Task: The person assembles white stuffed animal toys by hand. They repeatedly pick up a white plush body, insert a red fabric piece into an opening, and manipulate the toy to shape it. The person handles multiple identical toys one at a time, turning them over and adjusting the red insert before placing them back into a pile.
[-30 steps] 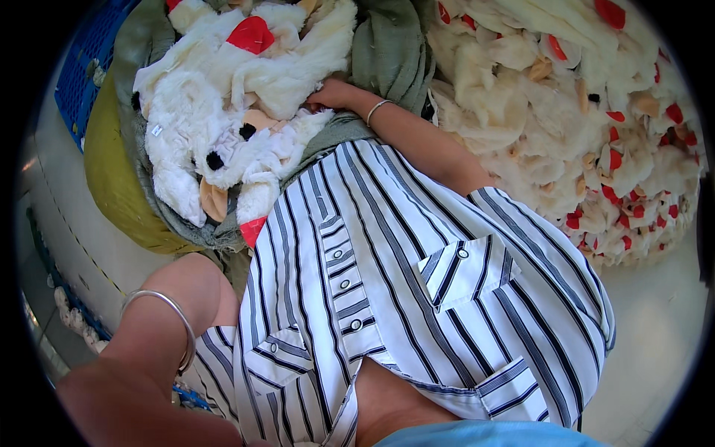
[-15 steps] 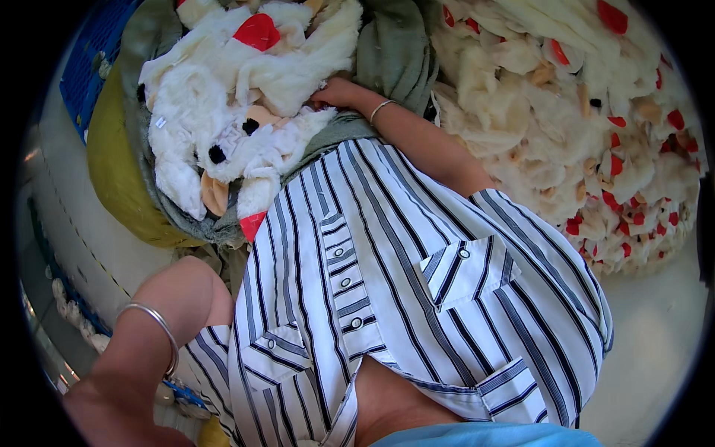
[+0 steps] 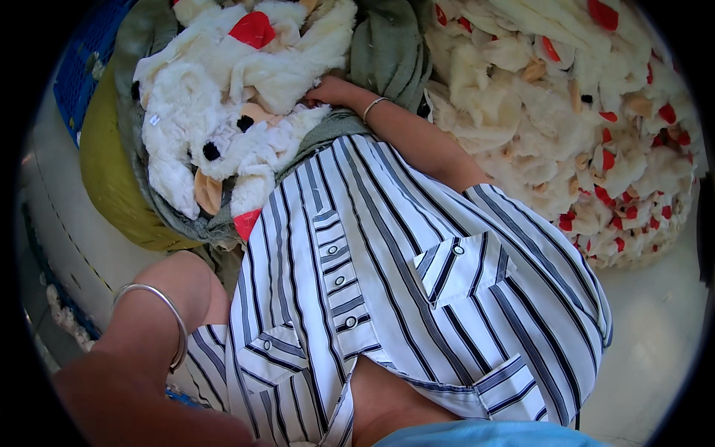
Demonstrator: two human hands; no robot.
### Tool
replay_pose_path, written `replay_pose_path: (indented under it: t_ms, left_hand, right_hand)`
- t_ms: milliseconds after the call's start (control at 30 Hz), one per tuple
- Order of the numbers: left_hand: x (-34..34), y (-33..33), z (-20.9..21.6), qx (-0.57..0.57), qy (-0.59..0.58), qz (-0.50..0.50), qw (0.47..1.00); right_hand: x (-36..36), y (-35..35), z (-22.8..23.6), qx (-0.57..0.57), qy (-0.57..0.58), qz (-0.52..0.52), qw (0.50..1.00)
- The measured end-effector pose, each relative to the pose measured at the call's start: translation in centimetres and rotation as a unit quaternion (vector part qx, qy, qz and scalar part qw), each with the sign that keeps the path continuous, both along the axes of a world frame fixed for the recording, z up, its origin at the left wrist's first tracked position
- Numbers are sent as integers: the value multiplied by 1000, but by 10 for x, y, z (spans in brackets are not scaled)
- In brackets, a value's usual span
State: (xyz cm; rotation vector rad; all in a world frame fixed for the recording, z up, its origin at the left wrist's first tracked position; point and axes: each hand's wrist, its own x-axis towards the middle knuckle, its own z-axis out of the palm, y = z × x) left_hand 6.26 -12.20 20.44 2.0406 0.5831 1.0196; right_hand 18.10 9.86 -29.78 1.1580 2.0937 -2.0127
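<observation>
Right hand (image 3: pixel 331 91) at white plush pieces (image 3: pixel 290 71) heaped inside grey-green cloth (image 3: pixel 387 56), fingertips hidden, grip impossible to tell; left hand out of view. Possible spill over the edge if tugged while tangled.

A: How is the shirt (image 3: pixel 402 223) coloured?
B: White base, crossed by black and blue-grey stripes; stripes slanted on the pocket flap (image 3: pixel 477 274).
A: Plush covers (image 3: pixel 182 112), upper left of the shirt?
B: White fur, broken up by black pieces (image 3: pixel 211 151), tan pieces (image 3: pixel 207 195) and red patches (image 3: pixel 252 30). Bordered by grey-green cloth (image 3: pixel 391 59).
A: Pile (image 3: pixel 488 104), upper right of the shirt?
B: Cream, speckled with red and tan.
A: Else?
B: Silver seen on the bangle (image 3: pixel 184 337) left of the shirt, olive-yellow on the bag (image 3: pixel 108 182) upper left of it.
</observation>
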Motion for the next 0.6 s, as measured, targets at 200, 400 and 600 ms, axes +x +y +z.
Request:
replay_pose_path:
  t_ms: [200, 400, 600]
  left_hand:
    - [-3, -1, 8, -16, 9, 3, 1000]
    - [-6, -2, 18, -34, 32, 11, 999]
    - [-10, -1, 33, -57, 61, 28, 996]
  right_hand:
    - [2, 0, 4, 7, -4, -2, 1000]
    - [-1, -1, 12, -15, -33, -6, 999]
    - [-5, 1, -15, 6, 13, -16, 1000]
